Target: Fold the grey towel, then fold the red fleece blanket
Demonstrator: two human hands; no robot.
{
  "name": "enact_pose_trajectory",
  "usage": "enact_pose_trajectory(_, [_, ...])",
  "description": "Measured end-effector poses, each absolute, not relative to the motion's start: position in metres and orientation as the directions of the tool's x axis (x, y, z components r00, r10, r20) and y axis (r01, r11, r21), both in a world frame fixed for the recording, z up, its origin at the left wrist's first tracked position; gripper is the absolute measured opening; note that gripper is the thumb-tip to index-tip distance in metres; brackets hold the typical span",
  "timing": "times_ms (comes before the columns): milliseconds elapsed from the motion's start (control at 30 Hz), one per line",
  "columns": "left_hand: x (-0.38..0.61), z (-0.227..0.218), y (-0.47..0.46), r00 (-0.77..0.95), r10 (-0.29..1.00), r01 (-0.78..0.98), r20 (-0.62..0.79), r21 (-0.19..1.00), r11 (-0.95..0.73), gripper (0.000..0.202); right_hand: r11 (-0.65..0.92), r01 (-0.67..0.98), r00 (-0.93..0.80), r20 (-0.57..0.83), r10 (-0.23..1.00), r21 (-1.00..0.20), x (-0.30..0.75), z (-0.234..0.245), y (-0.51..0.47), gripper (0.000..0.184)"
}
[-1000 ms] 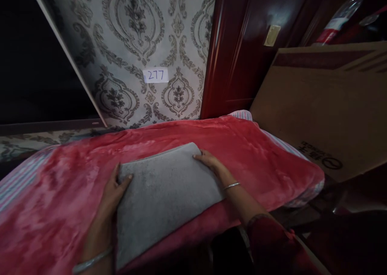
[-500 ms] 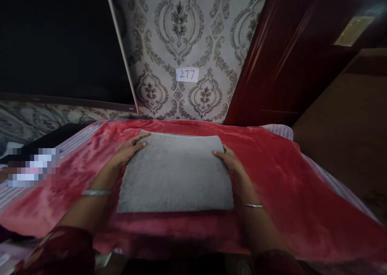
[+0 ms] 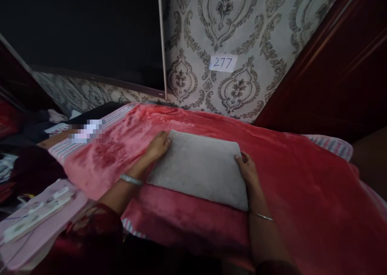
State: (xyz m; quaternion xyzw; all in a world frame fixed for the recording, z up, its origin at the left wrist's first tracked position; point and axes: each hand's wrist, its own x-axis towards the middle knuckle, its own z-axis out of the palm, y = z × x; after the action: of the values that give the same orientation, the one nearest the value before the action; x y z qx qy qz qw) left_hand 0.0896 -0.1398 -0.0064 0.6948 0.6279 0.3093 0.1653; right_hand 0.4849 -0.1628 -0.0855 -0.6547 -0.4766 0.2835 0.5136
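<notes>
Both sides of a grey, rectangular, plush cloth [image 3: 199, 166] are held: the left hand [image 3: 157, 146] grasps its far left corner with curled fingers, and the right hand [image 3: 249, 168] pinches its right edge. The cloth is over a red, soft-pile blanket [image 3: 302, 194], seemingly squared already; letting go is not yet done, and whether any folding remains cannot be told.
</notes>
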Motion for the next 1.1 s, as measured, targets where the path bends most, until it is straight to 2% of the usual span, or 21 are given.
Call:
enact_pose_trajectory(67, [0.096,-0.010,-0.171,0.132,0.947,0.853,0.292,0.453,-0.259,0.057,-0.030,0.378,0.391,0.129,0.911,-0.925,0.485,-0.079,-0.164,0.069])
enact_pose_trajectory(133, [0.103,-0.013,-0.200,0.220,0.939,0.896,0.265,0.326,-0.301,0.058,-0.045,0.491,0.414,0.188,0.891,-0.870,0.475,-0.067,-0.171,0.071])
enact_pose_trajectory(200, [0.111,-0.015,-0.220,0.245,0.944,0.923,0.223,0.244,-0.298,0.058,-0.014,0.685,0.371,0.332,0.867,-0.729,0.450,-0.052,-0.186,0.072])
enact_pose_trajectory(267, [0.118,-0.018,-0.231,0.259,0.945,0.941,0.200,0.169,-0.294,0.059,0.077,0.856,0.187,0.445,0.876,-0.511,0.408,-0.040,-0.207,0.070])
enact_pose_trajectory(333, [0.124,-0.024,-0.234,0.283,0.945,0.948,0.162,0.105,-0.301,0.061,0.190,0.917,-0.042,0.387,0.921,-0.351,0.359,-0.036,-0.228,0.064])
enact_pose_trajectory(400, [0.127,-0.031,-0.235,0.311,0.943,0.946,0.119,0.059,-0.319,0.062,0.255,0.938,-0.191,0.263,0.946,-0.235,0.317,-0.040,-0.245,0.058])
enact_pose_trajectory(500, [0.128,-0.040,-0.234,0.336,0.937,0.940,0.095,0.028,-0.340,0.062,0.274,0.949,-0.248,0.164,0.955,-0.158,0.292,-0.051,-0.258,0.058])
enact_pose_trajectory(600, [0.126,-0.044,-0.233,0.345,0.933,0.937,0.102,0.026,-0.349,0.063,0.186,0.974,-0.166,0.152,0.974,-0.128,0.316,-0.057,-0.260,0.059])
enact_pose_trajectory(700, [0.125,-0.044,-0.232,0.354,0.928,0.932,0.118,0.035,-0.361,0.063,-0.011,0.993,0.028,0.148,0.989,-0.115,0.364,-0.061,-0.263,0.059])
enact_pose_trajectory(833, [0.125,-0.043,-0.231,0.353,0.923,0.929,0.156,0.061,-0.366,0.062,-0.268,0.947,0.291,0.115,0.950,-0.180,0.418,-0.070,-0.276,0.059])
enact_pose_trajectory(1000, [0.125,-0.042,-0.233,0.351,0.915,0.923,0.201,0.092,-0.374,0.061,-0.268,0.920,0.321,0.154,0.935,-0.287,0.435,-0.080,-0.284,0.059])
enact_pose_trajectory(1100, [0.121,-0.048,-0.230,0.347,0.911,0.906,0.223,0.170,-0.387,0.060,-0.231,0.895,0.327,0.210,0.921,-0.381,0.437,-0.084,-0.284,0.061])
